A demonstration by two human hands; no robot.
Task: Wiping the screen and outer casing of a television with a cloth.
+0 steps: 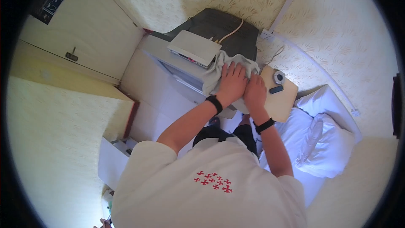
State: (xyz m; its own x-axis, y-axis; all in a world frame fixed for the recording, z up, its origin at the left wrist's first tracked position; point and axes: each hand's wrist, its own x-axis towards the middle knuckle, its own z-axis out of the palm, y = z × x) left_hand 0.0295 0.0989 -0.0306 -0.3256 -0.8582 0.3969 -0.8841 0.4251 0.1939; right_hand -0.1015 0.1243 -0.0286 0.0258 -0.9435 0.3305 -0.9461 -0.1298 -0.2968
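Note:
A pale grey cloth [211, 77] lies bunched over the right end of an old CRT television's grey casing [158, 42]. My left hand [233, 82] presses on the cloth, fingers curled into its folds. Right beside it, my right hand [255, 92] grips the cloth's right part, and the two hands touch. Both wrists wear black bands. Just left of the cloth, a silver set-top box [194, 47] rests on the television, with a pale cable [232, 33] plugged into its back. The television's screen side faces me and is partly hidden by my arms.
To the right, a wooden bedside table [280, 106] carries a round ashtray-like object [279, 77] and a small dark item [276, 89]. Beyond it is a bed with white pillows [329, 145]. A wall socket [267, 34] sits behind the television. A door [85, 28] stands at the left.

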